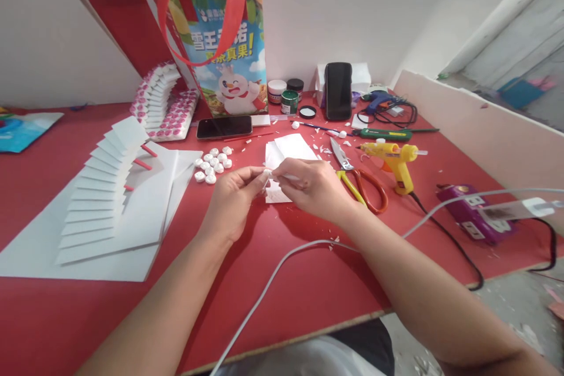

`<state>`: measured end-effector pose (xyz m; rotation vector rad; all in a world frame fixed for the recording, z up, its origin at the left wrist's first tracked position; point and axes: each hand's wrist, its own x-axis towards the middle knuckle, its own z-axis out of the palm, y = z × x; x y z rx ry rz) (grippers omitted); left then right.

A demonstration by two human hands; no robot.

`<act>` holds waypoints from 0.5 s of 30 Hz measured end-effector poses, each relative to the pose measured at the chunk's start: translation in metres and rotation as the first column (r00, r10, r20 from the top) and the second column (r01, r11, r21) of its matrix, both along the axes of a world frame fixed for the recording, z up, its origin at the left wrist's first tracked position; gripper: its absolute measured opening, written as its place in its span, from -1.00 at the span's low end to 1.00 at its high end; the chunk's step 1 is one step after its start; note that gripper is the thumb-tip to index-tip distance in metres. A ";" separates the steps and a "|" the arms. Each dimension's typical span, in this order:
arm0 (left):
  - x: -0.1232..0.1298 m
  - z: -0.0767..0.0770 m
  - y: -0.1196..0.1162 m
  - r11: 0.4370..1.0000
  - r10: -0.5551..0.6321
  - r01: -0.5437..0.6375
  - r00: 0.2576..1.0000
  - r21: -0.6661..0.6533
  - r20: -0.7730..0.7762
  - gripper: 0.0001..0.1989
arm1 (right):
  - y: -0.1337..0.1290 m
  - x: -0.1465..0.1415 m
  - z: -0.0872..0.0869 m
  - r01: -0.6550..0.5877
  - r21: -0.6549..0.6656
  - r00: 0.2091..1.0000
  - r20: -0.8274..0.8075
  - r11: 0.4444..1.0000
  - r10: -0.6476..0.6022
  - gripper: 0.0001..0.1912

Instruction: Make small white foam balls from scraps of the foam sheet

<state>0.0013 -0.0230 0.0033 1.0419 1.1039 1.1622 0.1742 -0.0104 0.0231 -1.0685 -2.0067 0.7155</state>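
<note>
My left hand [233, 197] pinches a small white piece [267, 173] between thumb and fingertips, just above the table. My right hand [311, 185] meets it from the right with curled fingers; what lies inside its grip is mostly hidden. Behind and below the hands lie white sheets [293, 145]. To the left of my left hand sits a cluster of small round white carved pieces [214, 164]. Right of my right hand rest scissors [359, 179] with one yellow and one red handle, their blades pointing away.
A stepped fan of white strips [97, 188] lies on white boards at left. A gift bag [224, 41], phone [224, 127] and paint jars [289, 102] stand behind. A yellow glue gun [396, 161] and purple box [473, 214] are at right. A white cable [282, 264] crosses the front.
</note>
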 end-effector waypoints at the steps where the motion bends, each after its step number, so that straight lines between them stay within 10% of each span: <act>1: -0.001 0.001 0.000 0.999 0.011 -0.010 0.998 0.032 -0.054 -0.79 | 0.001 0.002 0.003 -0.014 -0.036 1.000 -0.025 0.999 0.013 -0.90; 4: -0.003 0.007 -0.002 0.981 0.022 0.027 0.970 0.194 -0.242 -0.83 | 0.009 0.009 0.010 -0.037 -0.401 0.960 -0.269 0.915 -0.079 -0.72; 7: -0.004 0.014 -0.004 0.906 0.033 0.141 0.917 0.400 -0.398 -0.86 | 0.016 0.014 0.013 -0.164 -0.756 0.878 -0.405 0.634 -0.255 -0.63; 10: -0.003 0.015 -0.005 0.835 0.081 0.204 0.873 0.511 -0.481 -0.86 | 0.016 0.012 0.013 -0.384 -0.833 0.824 -0.504 0.399 -0.259 -0.70; 15: -0.004 0.011 -0.004 0.784 0.160 0.224 0.828 0.579 -0.538 -0.86 | 0.009 0.006 0.013 -0.470 -0.798 0.816 -0.556 0.377 -0.160 -0.73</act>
